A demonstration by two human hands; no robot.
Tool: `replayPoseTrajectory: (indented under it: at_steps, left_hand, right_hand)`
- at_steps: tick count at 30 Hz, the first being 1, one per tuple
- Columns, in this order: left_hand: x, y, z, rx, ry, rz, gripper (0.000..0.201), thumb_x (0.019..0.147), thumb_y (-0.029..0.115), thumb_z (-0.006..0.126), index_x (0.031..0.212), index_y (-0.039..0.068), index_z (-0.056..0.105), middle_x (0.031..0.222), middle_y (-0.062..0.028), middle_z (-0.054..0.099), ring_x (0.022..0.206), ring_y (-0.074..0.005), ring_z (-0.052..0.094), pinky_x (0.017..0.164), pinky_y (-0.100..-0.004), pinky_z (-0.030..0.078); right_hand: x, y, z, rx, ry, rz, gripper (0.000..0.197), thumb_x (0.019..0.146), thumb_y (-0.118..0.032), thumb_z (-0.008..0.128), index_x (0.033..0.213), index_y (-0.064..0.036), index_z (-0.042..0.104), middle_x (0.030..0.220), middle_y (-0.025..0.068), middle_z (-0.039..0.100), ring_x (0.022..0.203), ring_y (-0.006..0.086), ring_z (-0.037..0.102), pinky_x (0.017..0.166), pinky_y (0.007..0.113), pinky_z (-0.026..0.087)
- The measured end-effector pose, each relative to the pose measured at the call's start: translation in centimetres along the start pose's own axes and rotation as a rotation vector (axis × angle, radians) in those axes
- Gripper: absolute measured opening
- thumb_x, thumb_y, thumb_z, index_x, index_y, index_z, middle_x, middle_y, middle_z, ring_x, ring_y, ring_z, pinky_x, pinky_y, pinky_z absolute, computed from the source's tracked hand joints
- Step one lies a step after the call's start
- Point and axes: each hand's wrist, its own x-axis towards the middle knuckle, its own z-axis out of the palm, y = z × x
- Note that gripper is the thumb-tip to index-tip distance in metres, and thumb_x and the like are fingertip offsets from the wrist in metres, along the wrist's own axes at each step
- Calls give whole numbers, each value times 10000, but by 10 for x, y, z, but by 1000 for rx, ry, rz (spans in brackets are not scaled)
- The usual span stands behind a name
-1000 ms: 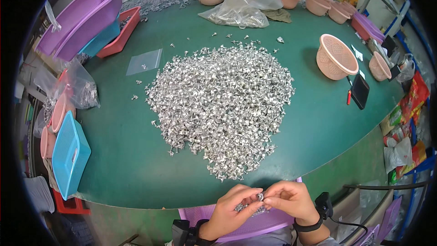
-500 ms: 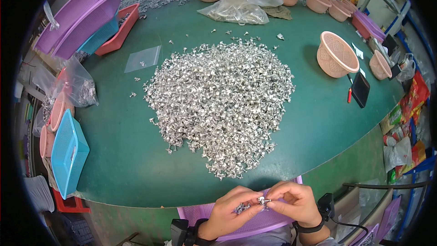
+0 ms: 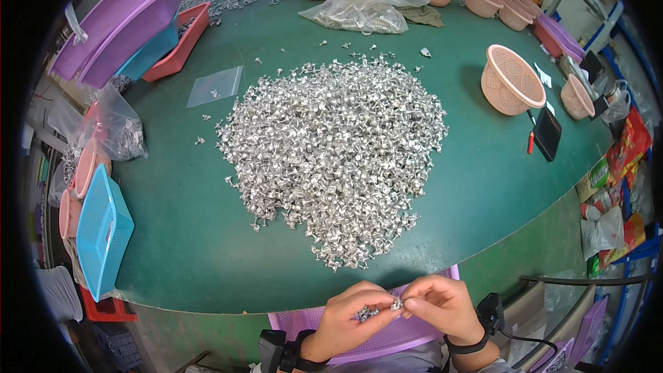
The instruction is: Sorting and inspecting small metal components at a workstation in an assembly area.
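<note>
Over a purple plastic basket (image 3: 345,357) at the table's near edge, my two hands meet. My left hand (image 3: 353,321) is closed, with several small silvery metal parts in its palm and one small metal part (image 3: 396,304) at its thumb and fingertips. My right hand (image 3: 440,306) pinches the other side of that same part; its fingertips cover much of it. Just beyond my hands, a big heap of small shiny metal parts (image 3: 331,159), each with a stem and a wider head, spreads over the green table (image 3: 483,193).
Left stand a blue basket (image 3: 103,235), stacked purple baskets (image 3: 131,27) and a red tray (image 3: 181,48). A peach basket (image 3: 511,81), a black flat object (image 3: 548,135) and a red-tipped tool (image 3: 530,142) lie right. A plastic bag (image 3: 373,0) sits far back, near other people's hands.
My right fingertips have closed in on the small metal part, covering its stem end that showed before. My left hand has hardly moved, and the heap looks the same.
</note>
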Motion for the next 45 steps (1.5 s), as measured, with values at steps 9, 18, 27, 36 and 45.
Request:
replayPoseTrajectory:
  at_steps: [9, 18, 27, 36, 45]
  left_hand:
    - [-3, -5, 0, -137, 4, -78, 198, 637, -27, 635, 811, -20, 542, 775, -99, 550, 648, -123, 511, 567, -219, 412]
    - [-7, -5, -7, -821, -121, -316, 210, 758, -18, 483, 968, -14, 485, 852, -80, 514, 726, -93, 489, 604, -202, 399]
    - [-7, -6, -9, -660, -168, -441, 140, 788, 3, 458, 922, -24, 490, 839, -38, 497, 758, -58, 464, 632, -177, 395]
    - [-7, -6, -10, -542, -134, -363, 114, 797, 26, 466, 895, -20, 502, 826, -37, 510, 735, -48, 471, 600, -161, 402]
    - [-9, -6, -9, -506, -106, -362, 112, 797, 32, 471, 891, -20, 504, 816, -31, 517, 719, -46, 475, 600, -161, 405]
  right_hand:
    - [0, 2, 2, 43, -13, 23, 108, 768, 5, 512, 874, 30, 508, 786, 67, 549, 729, 95, 528, 615, 199, 435]
    - [14, -1, 2, -470, 163, -116, 97, 735, -31, 565, 819, 6, 532, 743, 44, 556, 630, 64, 506, 552, 182, 409]
    - [52, 11, 4, -1082, 372, -518, 124, 632, -32, 624, 733, -37, 553, 684, 59, 532, 649, 196, 493, 549, 278, 392]
    - [47, 5, 5, -1029, 364, -459, 89, 649, -42, 608, 713, -42, 546, 711, 69, 540, 657, 233, 499, 568, 314, 394]
    - [48, 2, 2, -1051, 353, -430, 92, 652, -38, 598, 731, -42, 550, 711, 71, 524, 677, 240, 492, 579, 311, 397]
